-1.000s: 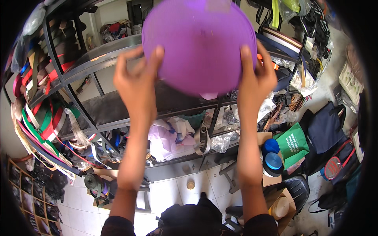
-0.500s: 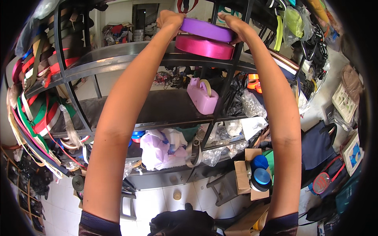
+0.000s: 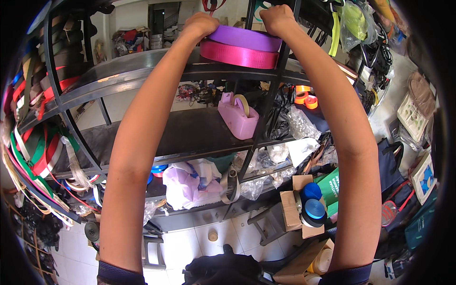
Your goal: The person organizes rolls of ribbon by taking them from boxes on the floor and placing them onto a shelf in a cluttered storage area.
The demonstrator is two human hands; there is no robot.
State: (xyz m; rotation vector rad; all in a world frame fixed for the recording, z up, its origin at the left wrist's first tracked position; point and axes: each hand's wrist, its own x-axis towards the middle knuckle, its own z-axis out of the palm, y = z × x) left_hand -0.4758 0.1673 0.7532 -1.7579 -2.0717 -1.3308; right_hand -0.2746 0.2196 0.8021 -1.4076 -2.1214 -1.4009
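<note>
High on the black metal rack, a purple roll of ribbon (image 3: 244,38) lies on a glossy pink roll of ribbon (image 3: 240,54). My left hand (image 3: 201,23) is closed at the left end of the purple roll, fingertips hidden behind it. At the opposite end my right hand (image 3: 278,20) is closed against the roll's upper right edge, its fingers curled and partly out of sight. Both arms reach far forward. The pink roll rests at the shelf (image 3: 190,71), beside an upright post. On the shelf below stands a lilac tape dispenser (image 3: 237,118) holding a tape roll.
Rolls and straps in several colours hang at the left (image 3: 45,147). Orange rolls (image 3: 304,97) and plastic bags sit right of the dispenser. Lower down are crumpled lilac-white bags (image 3: 192,183), a carton (image 3: 289,213) with blue rolls, and a grey stool (image 3: 266,225).
Both rolls appear slightly further left in view. My right hand has shifted up and its raised thumb is now folded in. My left hand stays at the purple roll's left end.
</note>
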